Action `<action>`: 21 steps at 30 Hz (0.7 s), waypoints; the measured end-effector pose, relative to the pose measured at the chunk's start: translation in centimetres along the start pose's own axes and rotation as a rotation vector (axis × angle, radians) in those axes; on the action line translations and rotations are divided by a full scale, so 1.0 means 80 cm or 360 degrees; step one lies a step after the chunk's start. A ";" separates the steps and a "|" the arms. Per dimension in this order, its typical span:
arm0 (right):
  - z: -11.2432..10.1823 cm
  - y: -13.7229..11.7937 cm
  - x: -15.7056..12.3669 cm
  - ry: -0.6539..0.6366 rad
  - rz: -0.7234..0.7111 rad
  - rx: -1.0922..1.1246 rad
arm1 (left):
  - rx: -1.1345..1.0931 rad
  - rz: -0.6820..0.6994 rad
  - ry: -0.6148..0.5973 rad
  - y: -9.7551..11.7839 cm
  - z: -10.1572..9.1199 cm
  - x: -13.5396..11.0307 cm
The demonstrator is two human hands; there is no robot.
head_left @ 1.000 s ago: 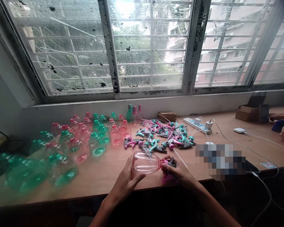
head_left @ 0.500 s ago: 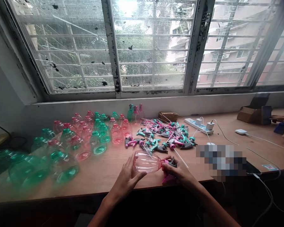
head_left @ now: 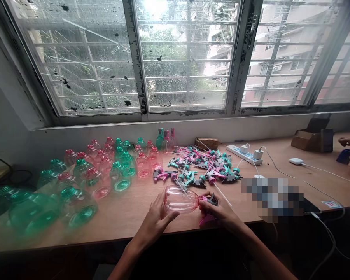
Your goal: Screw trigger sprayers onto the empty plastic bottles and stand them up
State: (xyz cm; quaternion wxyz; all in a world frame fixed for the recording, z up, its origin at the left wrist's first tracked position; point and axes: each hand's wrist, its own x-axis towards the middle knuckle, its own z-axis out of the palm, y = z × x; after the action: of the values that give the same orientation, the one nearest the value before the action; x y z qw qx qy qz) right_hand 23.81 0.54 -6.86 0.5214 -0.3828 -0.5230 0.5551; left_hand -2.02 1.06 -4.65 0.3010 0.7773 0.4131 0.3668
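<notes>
My left hand [head_left: 156, 219] grasps clear pink plastic bottle [head_left: 181, 199] lying sideways; my right hand [head_left: 218, 212] clenched on pink-grey trigger sprayer head [head_left: 209, 202] at bottle neck.

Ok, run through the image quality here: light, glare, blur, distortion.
Head view: the window backlights the scene, glare blown out at its top centre. Head view: wide-angle bowing curves the window frame and table edge. Head view: the green bottles at far left smear soft, the held pink bottle is sharp, a pixelated block masks a patch at right.
</notes>
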 end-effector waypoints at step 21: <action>-0.001 0.004 0.001 -0.0022 -0.0004 0.0150 | 0.0083 0.0144 0.0038 -0.008 0.003 -0.004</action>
State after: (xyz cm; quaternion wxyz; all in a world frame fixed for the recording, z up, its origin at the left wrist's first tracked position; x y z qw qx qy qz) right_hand 23.82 0.69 -7.20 0.5360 -0.3533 -0.5002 0.5811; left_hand -2.21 1.02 -5.37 0.2588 0.7984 0.3904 0.3785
